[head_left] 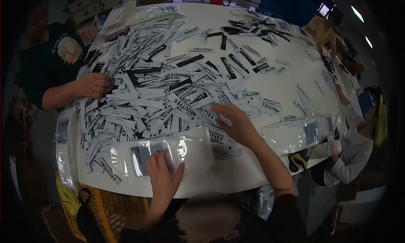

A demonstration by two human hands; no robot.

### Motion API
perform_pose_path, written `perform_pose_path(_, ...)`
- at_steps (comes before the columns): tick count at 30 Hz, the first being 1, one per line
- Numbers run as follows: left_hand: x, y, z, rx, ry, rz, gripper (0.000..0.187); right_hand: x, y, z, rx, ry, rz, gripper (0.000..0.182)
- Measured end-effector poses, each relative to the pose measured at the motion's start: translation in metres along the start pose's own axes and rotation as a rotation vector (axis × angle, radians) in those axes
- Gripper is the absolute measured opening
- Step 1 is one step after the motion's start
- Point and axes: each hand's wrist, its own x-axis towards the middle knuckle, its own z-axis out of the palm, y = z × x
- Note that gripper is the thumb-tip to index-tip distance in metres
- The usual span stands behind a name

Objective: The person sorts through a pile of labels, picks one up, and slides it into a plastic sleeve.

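Note:
My left hand [162, 169] lies on a stack of transparent plastic bags [196, 148] at the near side of the table, its fingers on the printed grey panel [141, 161] and its thumb spread to the right. To the right, my right hand [234, 123] is over the near edge of a big heap of white and black strips [152, 102] lettered "ABOUTYES". Its fingers are bent and apart from the thumb, and nothing shows between them. One strip [217, 137] lies just below that hand, partly beside the bags.
A co-worker's hand [93, 85] reaches into the heap from the left. More plastic bags [299, 133] lie at the right edge, near a pink-capped bottle [334, 147]. Black strips [257, 30] spread at the back. Under the table stands a yellow crate [107, 213]. Other people sit at the right.

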Motion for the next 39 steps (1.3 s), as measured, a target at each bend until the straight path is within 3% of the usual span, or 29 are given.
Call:
perform_pose_path(2,0.0,-0.001,-0.001,-0.009,-0.003,-0.016,0.056,0.047,0.024,0.039,-0.08,0.12,-0.128,0.033)
perform_pose_path(5,0.0,-0.003,0.0,-0.01,-0.004,0.011,0.051,0.075,0.062,0.069,-0.238,0.025,-0.195,0.029)
perform_pose_path(6,-0.001,-0.004,0.0,0.001,-0.008,0.02,0.049,0.082,0.063,0.067,-0.192,0.174,-0.375,0.016)
perform_pose_path(7,-0.002,-0.005,0.001,0.009,-0.013,0.029,0.047,0.083,0.062,0.068,-0.192,0.174,-0.378,0.016)
perform_pose_path(9,-0.004,-0.009,0.002,-0.028,-0.01,0.008,0.046,0.081,0.053,0.064,0.424,0.374,0.14,0.013)
perform_pose_path(10,-0.005,-0.01,0.003,-0.065,-0.011,-0.011,0.045,0.09,0.048,0.057,0.412,0.4,0.321,0.021)
perform_pose_path(11,-0.005,-0.013,0.004,-0.069,-0.013,-0.014,0.045,0.098,0.049,0.059,0.409,0.397,0.323,0.021)
perform_pose_path(13,-0.005,-0.018,0.005,-0.275,-0.037,-0.204,0.051,0.115,0.048,0.072,0.204,0.361,0.306,0.027)
perform_pose_path(14,-0.004,-0.014,0.005,-0.275,-0.036,-0.205,0.051,0.122,0.061,0.085,0.215,0.243,0.408,0.031)
perform_pose_path(16,0.003,0.0,0.002,-0.047,-0.028,-0.1,0.056,0.128,0.066,0.09,0.259,0.302,0.406,0.03)
perform_pose_path(20,0.009,0.017,0.006,0.224,-0.025,-0.091,0.058,0.12,0.042,0.063,0.374,0.741,0.16,0.019)
perform_pose_path(24,0.007,0.006,-0.003,0.091,-0.081,-0.023,0.053,0.087,0.021,0.004,0.485,0.858,0.188,0.018)
perform_pose_path(26,0.006,0.002,-0.011,0.046,-0.138,0.004,0.049,0.048,-0.007,-0.015,0.8,0.942,0.078,0.027)
perform_pose_path(29,0.008,-0.004,-0.019,-0.048,-0.127,0.035,0.037,-0.04,-0.04,0.0,0.624,1.051,-0.072,0.031)
perform_pose_path(30,0.01,-0.008,-0.024,-0.178,-0.178,-0.009,0.03,-0.073,-0.038,0.012,0.506,0.983,-0.155,0.022)
perform_pose_path(32,0.014,-0.001,-0.037,-0.432,-0.236,-0.193,0.016,-0.122,-0.038,0.048,0.35,0.805,0.045,0.017)
perform_pose_path(34,0.008,-0.016,-0.042,-0.462,-0.278,-0.253,0.014,-0.161,-0.031,0.056,0.159,0.338,0.226,0.01)
perform_pose_path(38,0.006,0.002,-0.053,-0.54,-0.336,-0.359,0.016,-0.177,-0.021,0.073,0.311,0.433,0.365,0.012)
perform_pose_path(39,0.004,0.0,-0.052,-0.541,-0.336,-0.356,0.016,-0.177,-0.022,0.073,0.522,0.452,0.446,0.01)
